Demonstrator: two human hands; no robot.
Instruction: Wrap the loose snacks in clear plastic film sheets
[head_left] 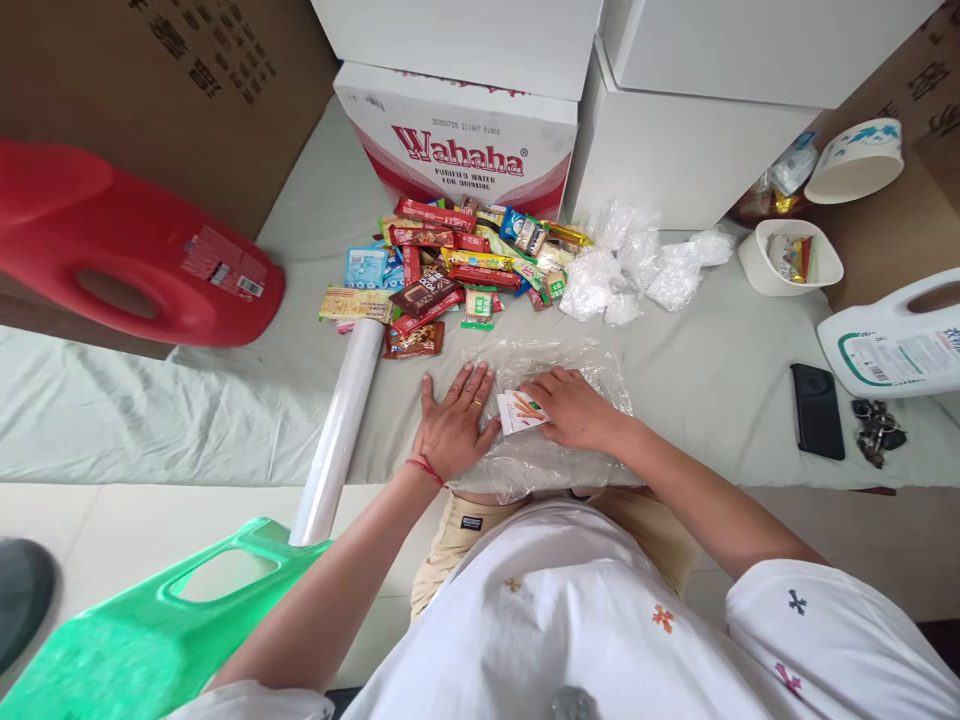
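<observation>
My left hand [453, 422] lies flat, fingers spread, at the left edge of a sheet of clear plastic film [517, 470]. Under my right hand [574, 408] is a small white snack packet [517, 414] with sticks printed on it. The fingers curl over its right part and hide that end. The packet rests on the film, which is crumpled and spreads across the front of the cloth-covered table. Left of my left hand a roll of plastic film [341, 420] reaches past the table's edge.
Behind my hands is a pile of wrapped snacks [454, 265], with several film-wrapped bundles [637, 265] beside it. A Wahaha carton [465, 140], red jug [150, 230], white jug [900, 335], white bowl [757, 265], phone [817, 410] and keys [877, 432] stand around. A green bag [112, 640] hangs front left.
</observation>
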